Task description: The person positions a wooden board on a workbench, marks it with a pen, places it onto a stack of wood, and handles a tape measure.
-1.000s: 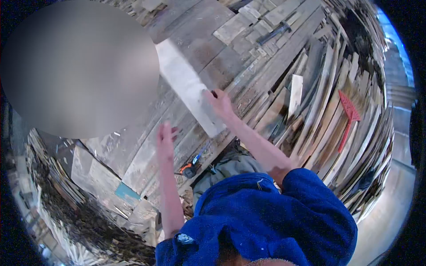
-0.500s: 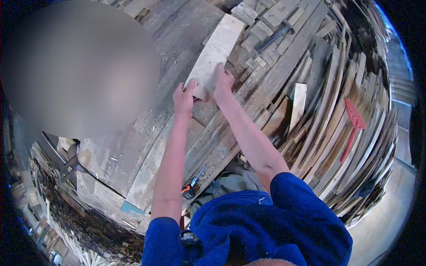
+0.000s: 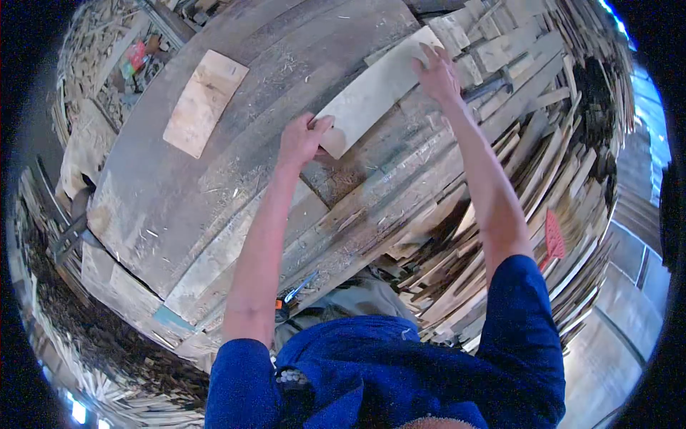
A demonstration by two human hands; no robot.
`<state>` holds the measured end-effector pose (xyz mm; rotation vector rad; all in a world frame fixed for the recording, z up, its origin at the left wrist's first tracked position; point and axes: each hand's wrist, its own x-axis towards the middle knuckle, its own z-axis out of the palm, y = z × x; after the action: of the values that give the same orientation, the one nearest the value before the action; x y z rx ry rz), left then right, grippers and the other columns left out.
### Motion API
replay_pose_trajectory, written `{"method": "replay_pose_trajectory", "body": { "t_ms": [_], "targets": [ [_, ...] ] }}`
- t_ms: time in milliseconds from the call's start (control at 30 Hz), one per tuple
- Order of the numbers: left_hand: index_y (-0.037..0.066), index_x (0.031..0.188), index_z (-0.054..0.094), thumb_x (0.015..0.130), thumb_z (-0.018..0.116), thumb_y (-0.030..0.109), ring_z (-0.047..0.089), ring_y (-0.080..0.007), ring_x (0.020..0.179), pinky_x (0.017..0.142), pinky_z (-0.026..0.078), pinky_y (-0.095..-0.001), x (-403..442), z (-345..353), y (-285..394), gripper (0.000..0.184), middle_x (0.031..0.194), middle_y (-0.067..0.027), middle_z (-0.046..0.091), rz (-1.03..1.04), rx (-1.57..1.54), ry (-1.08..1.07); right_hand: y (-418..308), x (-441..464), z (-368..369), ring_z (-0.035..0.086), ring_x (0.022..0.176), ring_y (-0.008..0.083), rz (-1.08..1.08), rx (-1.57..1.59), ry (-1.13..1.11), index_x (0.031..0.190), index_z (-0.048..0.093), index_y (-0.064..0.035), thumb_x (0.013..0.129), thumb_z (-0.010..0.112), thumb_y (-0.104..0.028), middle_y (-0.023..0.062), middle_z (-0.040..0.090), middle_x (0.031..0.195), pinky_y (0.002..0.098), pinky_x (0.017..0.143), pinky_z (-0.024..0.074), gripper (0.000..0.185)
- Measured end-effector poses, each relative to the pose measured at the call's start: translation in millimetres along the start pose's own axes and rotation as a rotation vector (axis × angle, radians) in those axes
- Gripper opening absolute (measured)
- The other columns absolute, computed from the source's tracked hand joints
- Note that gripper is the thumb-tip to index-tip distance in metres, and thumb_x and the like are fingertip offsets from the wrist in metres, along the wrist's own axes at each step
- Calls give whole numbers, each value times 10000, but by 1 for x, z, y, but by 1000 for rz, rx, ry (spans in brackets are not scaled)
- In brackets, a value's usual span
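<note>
A red broom [image 3: 554,237] lies on piled wooden strips [image 3: 457,268]; a hammer [image 3: 489,86] lies among wood scraps [image 3: 501,53].

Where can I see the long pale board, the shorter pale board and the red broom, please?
Long pale board [image 3: 379,87]: head view, middle of its face.
Shorter pale board [image 3: 206,104]: head view, middle of its face.
Red broom [image 3: 554,238]: head view, its wide red part.

pale smooth wooden board [image 3: 379,89], rough matt wooden table [image 3: 271,86], blue cloth shirt [image 3: 400,372]
</note>
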<state>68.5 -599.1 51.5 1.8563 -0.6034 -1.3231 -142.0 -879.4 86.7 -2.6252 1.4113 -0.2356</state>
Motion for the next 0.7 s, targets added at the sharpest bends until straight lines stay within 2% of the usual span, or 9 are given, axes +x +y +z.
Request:
{"method": "replay_pose_trajectory", "body": {
  "t_ms": [33,67,100,200,333,400,500,633,700],
  "targets": [
    [-43,972,689,892,726,413,733,-270,816,677,583,-416,-3,-3,6,464,882,-180,711,19,9,52,2,2,1,539,1270,391,-4,1,-5,1419,550,-170,947,641,-514,235,579,1323,491,1043,449,591],
    [-38,958,700,885,725,443,732,-281,818,719,565,-431,-4,-7,14,487,866,-188,710,41,20,105,4,4,3,494,1330,387,6,-80,-71,1467,502,-158,948,589,-582,218,507,1422,484,1077,432,676],
    [-38,958,700,885,725,443,732,-281,818,719,565,-431,-1,-12,18,487,866,-188,710,40,19,106,3,6,3,449,1390,384,16,-162,-135,1514,454,-145,949,538,-650,201,435,1522,476,1111,415,763],
    [-9,955,720,870,719,501,729,-322,854,789,540,-460,12,-16,20,517,862,-209,715,-77,-108,19,0,1,3,413,1422,381,28,-195,-124,1541,418,-134,930,536,-696,208,376,1572,471,1134,393,839],
    [36,993,741,870,714,491,715,-391,916,799,542,-482,15,-4,19,472,932,-218,733,4,215,86,-3,-3,-6,346,1472,405,60,-147,-189,1591,321,-94,927,512,-727,246,309,1613,469,1180,337,937],
    [44,1006,733,878,715,457,712,-394,914,802,542,-487,8,0,24,433,928,-212,734,78,369,189,-8,-2,-10,341,1476,406,79,-178,-205,1591,321,-90,929,512,-725,247,307,1615,468,1182,334,936],
    [66,1080,712,888,710,409,709,-412,882,802,543,-504,-2,9,24,393,943,-202,737,217,293,336,-11,-4,-9,344,1474,413,92,-187,-203,1587,328,-88,932,515,-718,246,308,1616,474,1175,340,927],
    [82,1185,674,882,723,386,702,-403,906,827,547,-489,-17,-14,51,431,994,-189,737,225,498,303,-3,-3,-8,376,1454,420,40,-151,-168,1584,324,-99,941,522,-700,237,295,1624,491,1145,372,902],
    [96,1261,649,861,738,414,670,-378,1045,906,535,-456,-21,-34,75,519,1127,-188,705,178,537,373,-7,-4,-11,392,1448,412,95,-212,-205,1586,315,-119,944,520,-698,229,279,1633,488,1129,390,889]
  ]
}}
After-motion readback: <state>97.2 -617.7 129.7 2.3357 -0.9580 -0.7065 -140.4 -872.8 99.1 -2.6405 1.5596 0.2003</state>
